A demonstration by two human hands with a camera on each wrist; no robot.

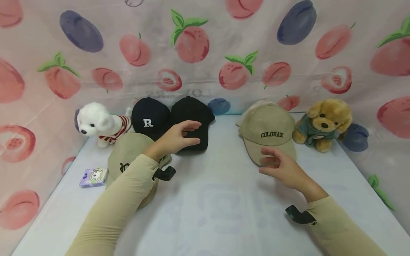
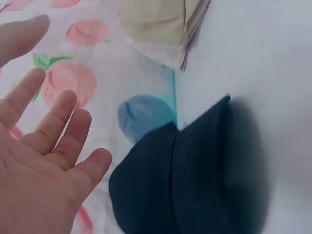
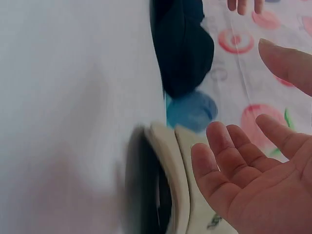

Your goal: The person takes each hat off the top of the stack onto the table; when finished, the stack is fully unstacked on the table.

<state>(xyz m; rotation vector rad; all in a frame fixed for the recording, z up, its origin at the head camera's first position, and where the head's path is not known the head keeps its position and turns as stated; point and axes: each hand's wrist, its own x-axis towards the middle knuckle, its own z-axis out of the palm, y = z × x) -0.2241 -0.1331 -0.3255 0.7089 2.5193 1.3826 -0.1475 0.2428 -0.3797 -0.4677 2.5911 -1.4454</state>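
My left hand [image 1: 177,137] hovers in front of the black cap [image 1: 193,142], fingers loosely bent and holding nothing. Under that forearm lies a beige cap [image 1: 132,144] with dark lettering, partly hidden by the sleeve. A navy cap [image 1: 148,119] with a white R stands just left of the black one. My right hand [image 1: 283,169] is held over the brim of the khaki COLORADO cap [image 1: 267,124], its fingers apart and nothing between them. Behind the COLORADO cap, a paler cap [image 1: 251,110] shows only its edge. In the right wrist view, the right palm [image 3: 273,195] faces up beside the khaki cap.
A white plush dog [image 1: 96,119] in a striped top sits at the back left, and a brown plush dog [image 1: 326,122] in a green top at the back right. A small purple packet [image 1: 93,177] lies at the left. The white table [image 1: 221,213] meets a fruit-print curtain [image 1: 205,81].
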